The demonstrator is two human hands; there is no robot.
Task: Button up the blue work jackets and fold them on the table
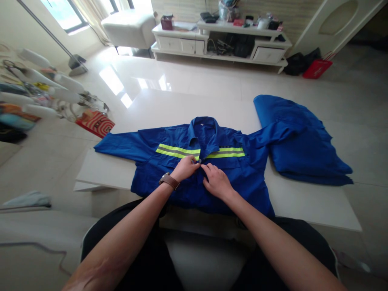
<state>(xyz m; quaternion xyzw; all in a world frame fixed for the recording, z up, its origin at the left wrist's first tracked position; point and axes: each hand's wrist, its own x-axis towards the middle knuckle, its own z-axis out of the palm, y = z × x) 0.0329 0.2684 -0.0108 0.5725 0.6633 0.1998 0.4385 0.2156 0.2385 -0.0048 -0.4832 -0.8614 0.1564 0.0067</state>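
1. I see a blue work jacket (182,161) spread face up on a low white table (303,202), collar pointing away from me, its hem hanging over the near edge toward my lap.
2. Two yellow reflective stripes (178,150) run across its chest, one on each side of the front opening.
3. My left hand (185,167) rests on the jacket's front, just below the left stripe, with fingertips pinched on the fabric edge at the opening. A brown watch (169,180) sits on that wrist.
4. My right hand (216,182) lies just beside it, fingers curled and pinching the opposite edge of the opening. The two hands nearly touch at the fingertips.
5. Whatever small part sits between the fingertips is too small for me to make out.
6. The jacket's sleeves stretch out to both sides; the right one reaches a second blue garment (303,141) folded loosely on the table's right part.
7. On the floor to the left lies a red patterned box (95,123), near a cluttered heap of white bottles (60,87).
8. A white cabinet (221,44) stands against the far wall.
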